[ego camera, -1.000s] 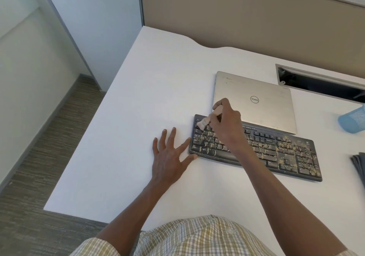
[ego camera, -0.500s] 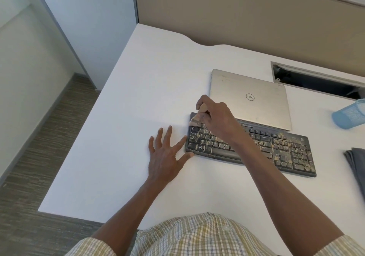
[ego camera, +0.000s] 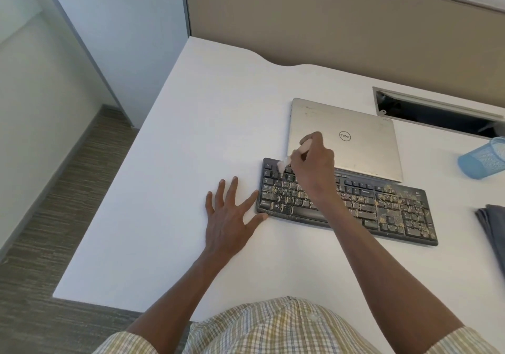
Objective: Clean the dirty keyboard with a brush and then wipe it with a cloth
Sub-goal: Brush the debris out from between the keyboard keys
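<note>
- Keyboard (ego camera: 382, 211), black, speckled with tan crumbs, right of frame centre on white desk (ego camera: 191, 148), just below closed silver laptop (ego camera: 355, 135).
- Right hand (ego camera: 314, 162) over keyboard's upper left corner, fingers curled, pinching pale brush (ego camera: 293, 157), bristles on top key row.
- Left hand (ego camera: 228, 217) flat on desk, fingers spread, thumb and forefinger touching keyboard's left end.
- Grey cloth (ego camera: 494, 225) at right edge; blue mesh cup (ego camera: 483, 159) above it.
</note>
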